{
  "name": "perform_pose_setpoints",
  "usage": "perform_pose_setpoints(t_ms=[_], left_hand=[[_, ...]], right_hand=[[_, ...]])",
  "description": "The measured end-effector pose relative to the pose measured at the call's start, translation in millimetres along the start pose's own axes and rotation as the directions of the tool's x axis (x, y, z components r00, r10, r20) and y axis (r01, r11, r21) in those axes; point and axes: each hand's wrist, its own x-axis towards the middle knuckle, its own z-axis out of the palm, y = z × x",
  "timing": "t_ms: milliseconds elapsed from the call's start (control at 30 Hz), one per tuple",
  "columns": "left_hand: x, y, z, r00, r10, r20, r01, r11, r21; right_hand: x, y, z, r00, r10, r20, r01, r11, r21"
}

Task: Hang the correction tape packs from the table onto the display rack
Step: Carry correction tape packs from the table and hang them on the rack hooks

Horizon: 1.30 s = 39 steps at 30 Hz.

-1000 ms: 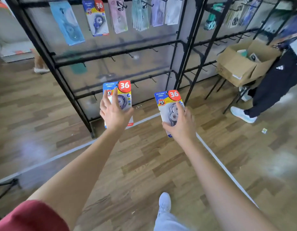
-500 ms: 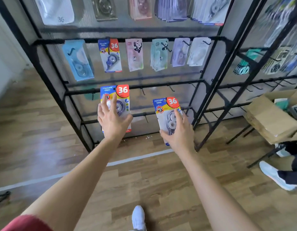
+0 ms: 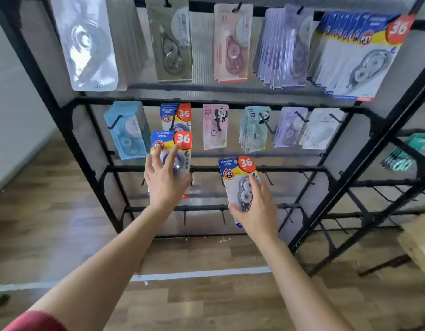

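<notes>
My left hand (image 3: pixel 165 180) holds a blue-and-yellow correction tape pack (image 3: pixel 170 144) with a red "36" badge, raised in front of the black display rack (image 3: pixel 206 102). This pack overlaps the bottom of matching packs (image 3: pixel 176 115) hanging on a middle-row hook. My right hand (image 3: pixel 256 211) holds a second, identical correction tape pack (image 3: pixel 237 170) lower and to the right, level with a bar of bare hooks (image 3: pixel 266 177). Both packs face me upright, the right one tilted slightly left.
Other tape packs hang in the middle row: light blue (image 3: pixel 128 130), pink (image 3: pixel 215 125), green (image 3: pixel 253 127), purple (image 3: pixel 289 126), white (image 3: pixel 320 129). The top row holds more, including a thick blue stack (image 3: pixel 359 56). A cardboard box corner (image 3: pixel 419 244) is at right. Wood floor below.
I have come closer to the rack and the view has tilted up. Both hands rose with their packs; the left pack now reaches the hanging matching packs.
</notes>
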Motion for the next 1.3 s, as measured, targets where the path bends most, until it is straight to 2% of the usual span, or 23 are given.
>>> perform_pose_setpoints(t_ms=[367, 567, 800, 1033, 1300], left_hand=[[33, -4, 31, 0.996, -0.082, -0.042, 0.085, 0.993, 0.078], [55, -11, 39, 0.996, -0.086, 0.002, 0.086, 0.991, 0.104], [102, -22, 54, 0.989, -0.088, 0.118, 0.072, 0.989, 0.130], [141, -34, 70, 0.986, -0.032, 0.162, 0.020, 0.997, 0.073], [159, -46, 71, 0.960, 0.015, 0.281, -0.082, 0.970, 0.228]], right_hand=[[53, 23, -5, 0.985, -0.161, 0.068, 0.157, 0.986, 0.054], [65, 29, 1, 0.981, -0.172, 0.086, 0.166, 0.984, 0.067], [61, 25, 19, 0.987, -0.142, 0.077, 0.136, 0.987, 0.085], [68, 0, 43, 0.997, -0.069, 0.040, 0.066, 0.996, 0.059], [73, -25, 58, 0.999, 0.006, 0.037, -0.006, 1.000, -0.010]])
